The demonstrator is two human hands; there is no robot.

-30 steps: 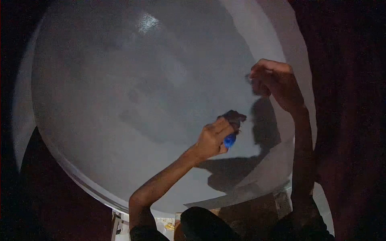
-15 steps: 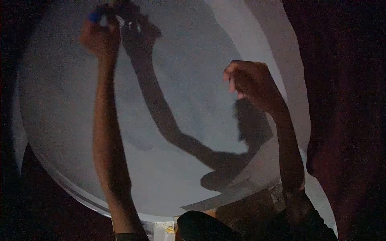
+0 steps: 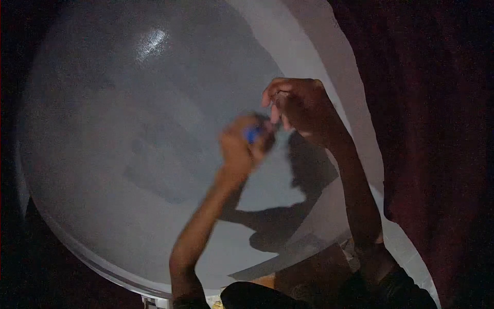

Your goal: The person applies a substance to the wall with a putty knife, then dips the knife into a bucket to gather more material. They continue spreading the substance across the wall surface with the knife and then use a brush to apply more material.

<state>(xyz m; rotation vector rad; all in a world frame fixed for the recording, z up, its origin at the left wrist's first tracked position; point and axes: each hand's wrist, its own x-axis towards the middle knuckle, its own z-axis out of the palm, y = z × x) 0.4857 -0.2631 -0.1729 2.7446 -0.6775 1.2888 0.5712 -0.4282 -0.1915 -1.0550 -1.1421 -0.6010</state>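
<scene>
My left hand [image 3: 239, 144] is blurred by motion over the middle of a large round, pale grey surface [image 3: 92, 144]. Its fingers are curled round a small bright blue object [image 3: 252, 134], whose kind I cannot tell. Just to the upper right is my right hand [image 3: 303, 105], bent at the wrist, with fingers curled inward and pressed together. The palm side is in shade, which hides what lies in it. The fingertips of both hands come close to each other in this view.
Dark shadows [image 3: 278, 226] of the arms fall across the round surface. A bright glare spot [image 3: 153, 44] shows near its top. Pale cloth or sheeting [image 3: 329, 56] runs along the right edge, beside dark reddish fabric [image 3: 427, 129]. A dark rounded shape [image 3: 262, 296] sits at the bottom.
My left hand has swung from the upper left down and right, close to my right hand, with the blue object still in it. The view has shifted slightly; my right hand keeps its curled pose.
</scene>
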